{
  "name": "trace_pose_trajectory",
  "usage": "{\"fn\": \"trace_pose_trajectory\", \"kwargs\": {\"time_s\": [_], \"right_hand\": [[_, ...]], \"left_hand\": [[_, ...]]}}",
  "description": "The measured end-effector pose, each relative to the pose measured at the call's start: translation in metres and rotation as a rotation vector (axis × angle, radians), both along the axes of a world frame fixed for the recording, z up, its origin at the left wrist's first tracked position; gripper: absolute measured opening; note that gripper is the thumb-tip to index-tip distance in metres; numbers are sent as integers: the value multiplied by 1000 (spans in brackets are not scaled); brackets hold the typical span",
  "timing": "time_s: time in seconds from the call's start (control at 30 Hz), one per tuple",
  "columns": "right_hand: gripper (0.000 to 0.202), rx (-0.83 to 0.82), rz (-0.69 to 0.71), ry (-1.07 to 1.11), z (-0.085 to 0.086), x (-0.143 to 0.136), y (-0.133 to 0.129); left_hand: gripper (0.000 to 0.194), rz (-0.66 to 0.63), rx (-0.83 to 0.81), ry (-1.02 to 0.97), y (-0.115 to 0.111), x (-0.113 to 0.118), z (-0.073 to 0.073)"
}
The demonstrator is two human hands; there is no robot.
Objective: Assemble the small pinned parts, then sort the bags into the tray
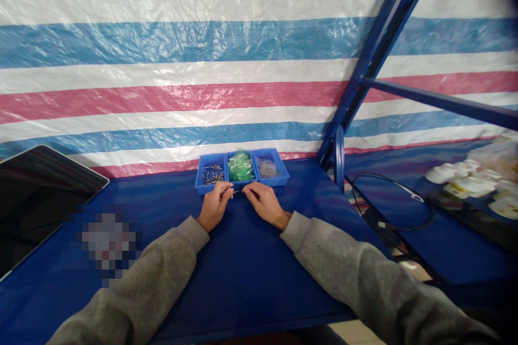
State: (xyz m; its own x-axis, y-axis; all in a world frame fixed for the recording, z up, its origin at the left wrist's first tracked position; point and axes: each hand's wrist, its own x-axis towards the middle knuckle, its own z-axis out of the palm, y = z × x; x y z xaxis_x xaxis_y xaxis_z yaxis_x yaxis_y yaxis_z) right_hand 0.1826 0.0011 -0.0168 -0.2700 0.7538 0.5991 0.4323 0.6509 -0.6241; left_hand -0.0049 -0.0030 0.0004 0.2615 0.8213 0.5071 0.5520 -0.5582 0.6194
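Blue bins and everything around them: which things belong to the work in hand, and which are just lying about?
Seemingly in use:
left hand
right hand
thin piece between them
blue bins
metallic pieces
green packets
clear plastic

Probably lying about:
dark screen
black cable
white objects
blurred item

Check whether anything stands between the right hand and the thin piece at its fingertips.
Nothing visible does: the right hand meets the thin piece at its fingertips, with the left hand at the piece's other end. The blue bins sit just beyond the hands, not between them.
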Motion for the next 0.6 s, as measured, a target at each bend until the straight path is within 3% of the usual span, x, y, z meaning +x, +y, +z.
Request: {"fn": "trace_pose_trajectory", "kwargs": {"time_s": [0.3, 0.6], "right_hand": [[26, -3, -13, 3, 2, 0, -1], [25, -6, -42, 36, 3, 0, -2]], "left_hand": [[28, -49, 172, 75, 0, 1, 5], [31, -67, 186, 120, 1, 2, 6]]}}
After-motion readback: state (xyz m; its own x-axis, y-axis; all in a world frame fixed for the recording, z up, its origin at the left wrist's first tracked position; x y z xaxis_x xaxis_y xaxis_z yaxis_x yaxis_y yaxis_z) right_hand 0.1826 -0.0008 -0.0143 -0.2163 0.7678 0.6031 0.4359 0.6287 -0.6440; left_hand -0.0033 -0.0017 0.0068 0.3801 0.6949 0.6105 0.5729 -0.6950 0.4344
